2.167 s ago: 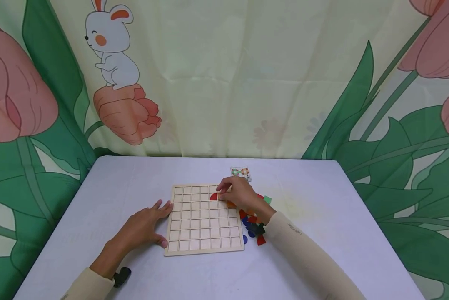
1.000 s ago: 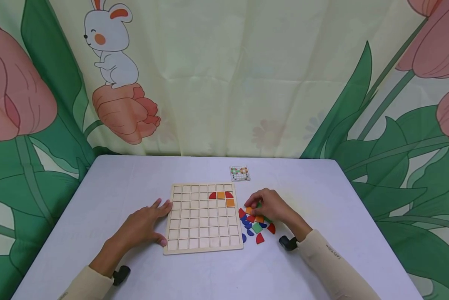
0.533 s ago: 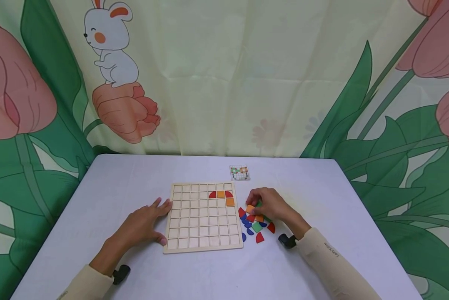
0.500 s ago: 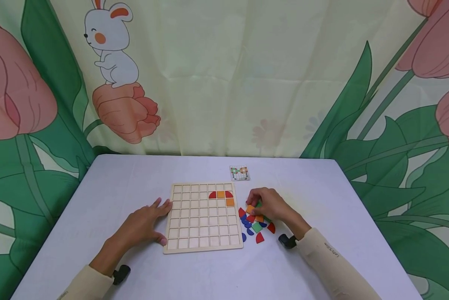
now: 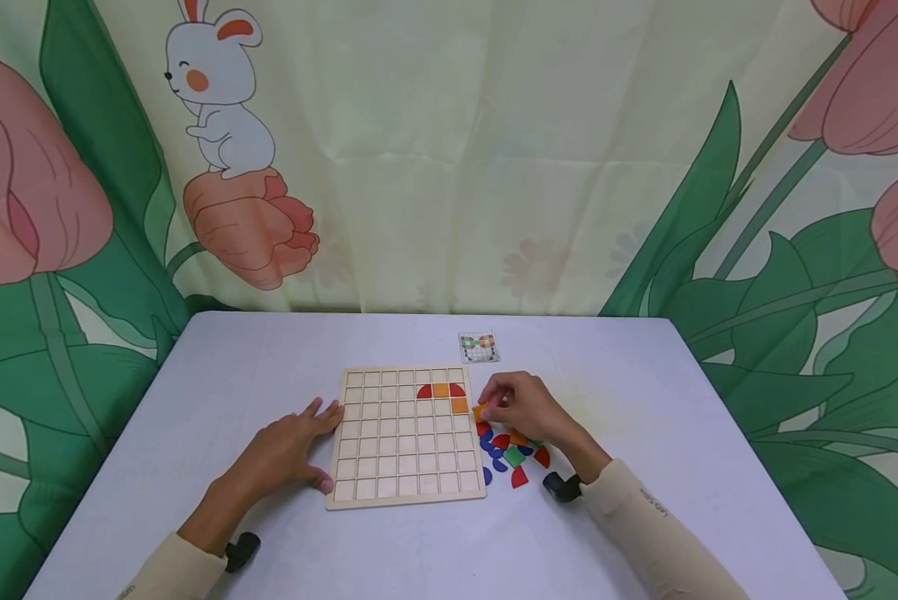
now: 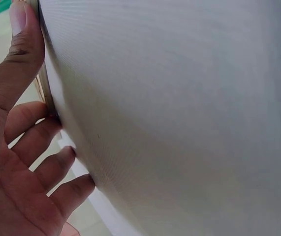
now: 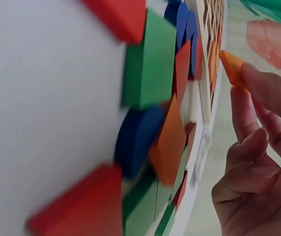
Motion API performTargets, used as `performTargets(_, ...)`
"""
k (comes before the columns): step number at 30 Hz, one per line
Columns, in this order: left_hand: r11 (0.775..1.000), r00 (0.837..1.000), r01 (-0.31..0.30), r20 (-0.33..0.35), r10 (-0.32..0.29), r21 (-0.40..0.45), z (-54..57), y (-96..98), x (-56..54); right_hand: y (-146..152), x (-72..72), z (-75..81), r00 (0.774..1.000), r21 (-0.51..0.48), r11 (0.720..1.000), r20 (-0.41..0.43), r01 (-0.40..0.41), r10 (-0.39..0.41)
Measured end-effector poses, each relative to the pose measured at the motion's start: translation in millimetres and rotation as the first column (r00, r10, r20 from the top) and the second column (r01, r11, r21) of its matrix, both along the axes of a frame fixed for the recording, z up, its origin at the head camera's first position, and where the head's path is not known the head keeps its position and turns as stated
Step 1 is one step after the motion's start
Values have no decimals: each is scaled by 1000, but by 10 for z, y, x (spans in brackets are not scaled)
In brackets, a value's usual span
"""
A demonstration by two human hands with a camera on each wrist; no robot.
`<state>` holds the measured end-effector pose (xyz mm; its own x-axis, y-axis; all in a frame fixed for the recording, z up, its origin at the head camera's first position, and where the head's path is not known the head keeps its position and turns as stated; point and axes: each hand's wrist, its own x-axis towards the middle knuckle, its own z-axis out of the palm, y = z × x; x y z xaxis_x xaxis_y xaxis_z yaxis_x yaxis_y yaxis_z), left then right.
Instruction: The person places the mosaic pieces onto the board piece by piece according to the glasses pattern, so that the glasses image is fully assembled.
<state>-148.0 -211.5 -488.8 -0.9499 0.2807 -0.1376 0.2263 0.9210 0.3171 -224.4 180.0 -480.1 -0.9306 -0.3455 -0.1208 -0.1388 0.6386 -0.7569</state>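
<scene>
Orange square (image 5: 481,412) is now off the pile (image 5: 513,456), beside the board's (image 5: 407,450) right edge, not set in yet. My right hand (image 5: 522,405) pinches it, nearly closed; spread left hand (image 5: 287,450) touches the left edge.

Person's wearing beige slvs (image 5: 662,537) w/ tiny dk lettering (image 5: 654,502); a blk, rounded cam (image 5: 242,551) is sitting at ea. wrist; L hand (image 5: 287,450) & R hand (image 5: 530,410) are showing bare.
</scene>
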Motion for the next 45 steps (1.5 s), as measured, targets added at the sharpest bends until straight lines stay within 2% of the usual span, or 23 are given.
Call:
performTargets(14, 999, 999, 28, -16, -27, 24, 17, -33, 16, -411, -26, 6, 996, -22, 999, -83, -24, 22)
performTargets(22, 1000, 1000, 16, -9, -16, 12, -5, -32, 15, -657, -89, -30, 994, 36, 999, -104, -28, 31)
performTargets(29, 1000, 1000, -10, 5, 10, 7, -4, -18, -1, -786, -146, -31, 996, 98, 995, -81, -25, 33)
performTargets(36, 1000, 1000, -6, -6, 6, 8, -14, -31, -5, -869, -168, -19, 997, 152, 988, -71, -31, 43)
performTargets(45, 1000, 1000, 7, -8, -7, 6, -36, -44, -11, -928, -170, -60, 987, 212, 976, -135, -53, 83)
